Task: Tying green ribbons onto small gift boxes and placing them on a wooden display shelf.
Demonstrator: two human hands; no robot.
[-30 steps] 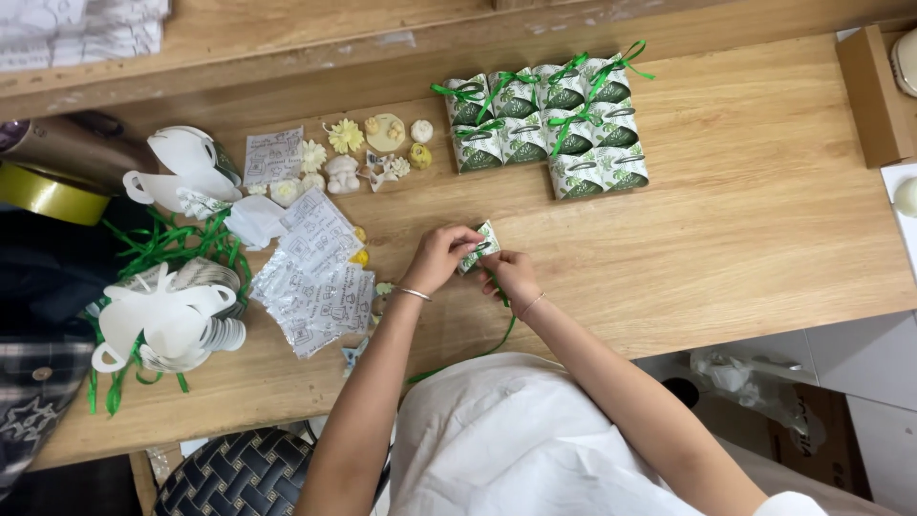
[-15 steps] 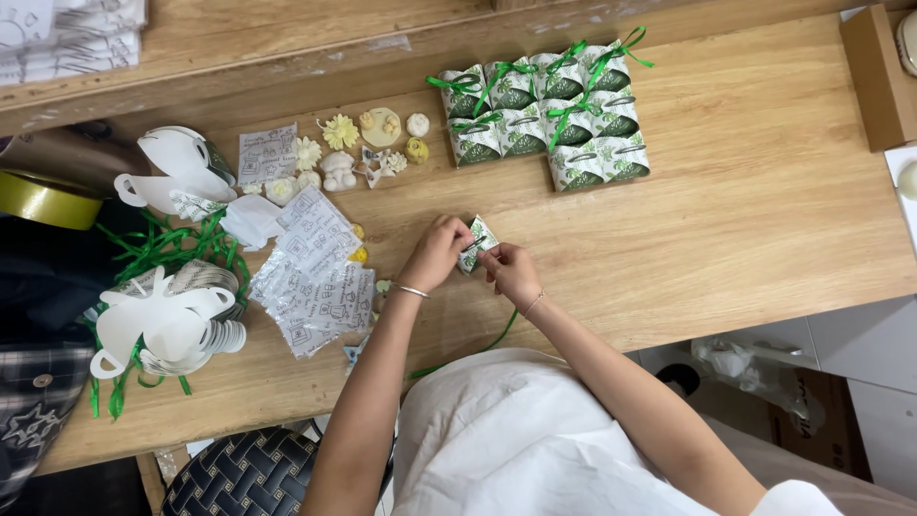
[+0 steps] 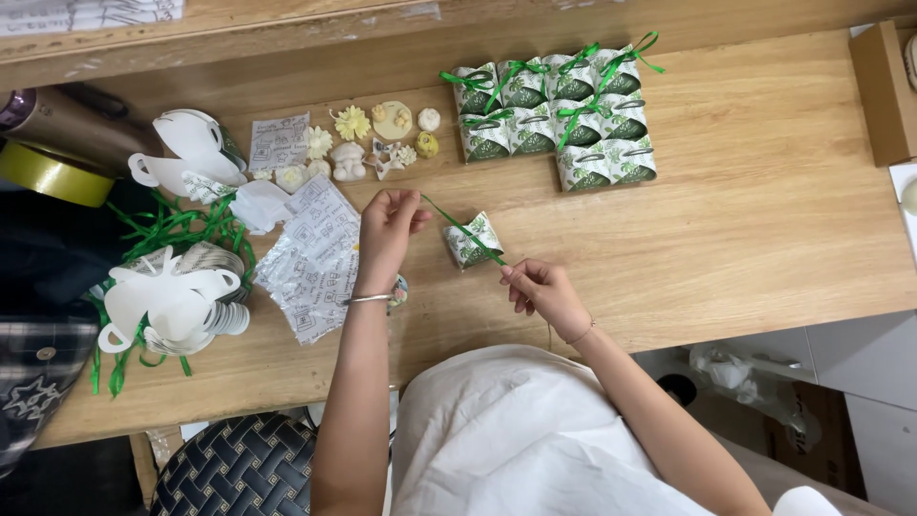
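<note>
Pulling taut: thin green ribbon (image 3: 465, 232), pinched at one end by right hand (image 3: 537, 287), at the other by left hand (image 3: 387, 229); both sets of fingers closed on it. Ribbon runs through small green-and-white paper box (image 3: 472, 240), resting on wooden table (image 3: 764, 220) between the hands. Judged light, crushable; ribbon limp, slippery; grip ends firmly. Beyond: finished boxes (image 3: 554, 110), ribbon-tied, in rows.

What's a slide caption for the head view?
Left hand and right hand pull a green ribbon taut across a small patterned box on the wooden table.
</note>
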